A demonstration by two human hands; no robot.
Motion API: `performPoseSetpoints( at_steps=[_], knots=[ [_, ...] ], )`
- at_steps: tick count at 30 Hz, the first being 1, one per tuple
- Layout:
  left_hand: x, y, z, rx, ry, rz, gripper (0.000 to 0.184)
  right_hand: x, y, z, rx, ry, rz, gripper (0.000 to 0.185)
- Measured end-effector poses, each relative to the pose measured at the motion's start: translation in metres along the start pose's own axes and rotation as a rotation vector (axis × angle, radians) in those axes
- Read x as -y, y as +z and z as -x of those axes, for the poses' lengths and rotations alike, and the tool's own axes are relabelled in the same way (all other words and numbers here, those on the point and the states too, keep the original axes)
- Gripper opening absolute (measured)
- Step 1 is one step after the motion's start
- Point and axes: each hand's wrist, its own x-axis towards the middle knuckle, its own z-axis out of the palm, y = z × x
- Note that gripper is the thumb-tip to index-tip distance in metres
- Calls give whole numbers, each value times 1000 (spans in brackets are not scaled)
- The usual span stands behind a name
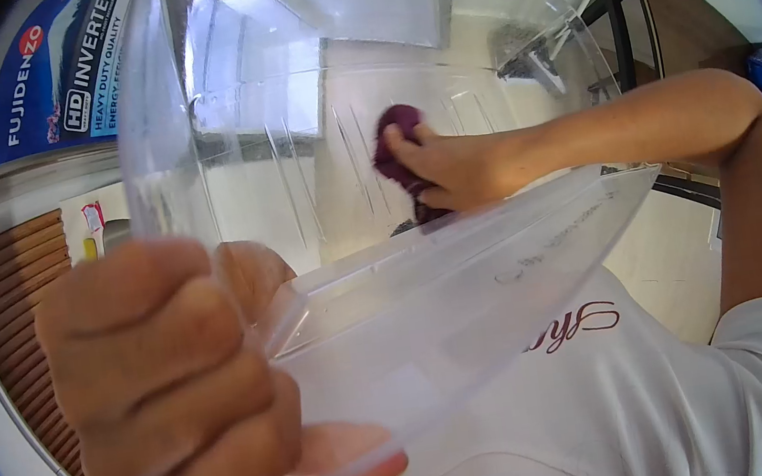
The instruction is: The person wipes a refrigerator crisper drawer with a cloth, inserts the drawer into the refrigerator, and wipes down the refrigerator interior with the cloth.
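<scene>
Gripping a clear, ribbed bin (pixel 409 306) is the left hand (pixel 169 381); the right hand (pixel 458 168) clutches maroon cloth (pixel 396 144).

Bare left hand (pixel 164 382) close up: fingers curled tight, knuckles outward, thumb stretched out below, pointing right. Bare right arm (pixel 755 189) sharply bent at elbow, forearm (pixel 598 132) angled leftward; bare right hand (pixel 463 169) gripping, fingers bent.

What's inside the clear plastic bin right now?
Inside the bin are a maroon cloth and the right hand gripping it; whatever lies directly behind them is hidden.
</scene>
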Motion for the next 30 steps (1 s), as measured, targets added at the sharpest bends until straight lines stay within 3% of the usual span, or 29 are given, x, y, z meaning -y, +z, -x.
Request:
performPoseSetpoints(
  at_steps=[2,3,6,7,8,10,11,13,14,17,19,20,22,23,24,25,26,27,28,30],
  knots=[
    [9,11,-3,-140,6,3,47,10,-19,-6,-128,-166,-74,65],
    [13,13,-5,-185,13,3,46,24,-49,2,-79,-123,-458,61],
    [31,7,-13,85,-31,86,38,16,-53,-16,-154,-600,-908,39],
    [37,17,-10,-98,-49,110,33,15,-64,-8,-164,-598,-908,39],
    [43,25,-8,-282,-66,133,30,10,-76,1,-179,-406,-979,39],
    [54,31,-6,-366,-47,168,33,1,-92,14,-267,-325,-1332,34],
    [58,33,-5,-453,-36,199,38,-8,-97,20,-343,-445,-1612,30],
    [63,39,-2,-481,-42,197,40,-35,-117,67,-437,-645,-1515,31],
    [64,43,-2,-546,-111,146,40,-44,-124,93,-477,-708,-1511,22],
    [62,40,-6,-577,-275,4,41,-97,-80,170,-966,-326,-1227,33],
    [65,40,-10,-578,-570,110,41,-134,-38,214,-1019,-236,-852,35],
    [75,35,-3,-540,-592,127,40,-133,-19,219,-970,-431,-833,34],
    [76,34,-6,-576,-659,152,37,-139,62,211,-1308,-161,-1515,22],
    [77,34,-8,-615,-737,180,35,-128,89,203,-1332,55,-1726,20],
    [82,34,-9,-653,-669,202,28,-159,139,184,-1350,557,-1342,23],
    [79,34,-14,-648,-657,197,28,-184,198,163,-1456,539,-1208,30],
    [77,34,-21,-684,-642,174,25,-173,205,144,-1471,665,-1724,32],
    [90,22,-13,-729,-639,155,23,-191,226,115,-1361,363,-2257,34],
    [86,19,-20,-718,-604,108,22,-178,228,92,-1454,194,-2389,37],
    [81,14,-26,-778,-622,61,21,-167,215,53,-1219,-671,-2399,46]
  ],
)
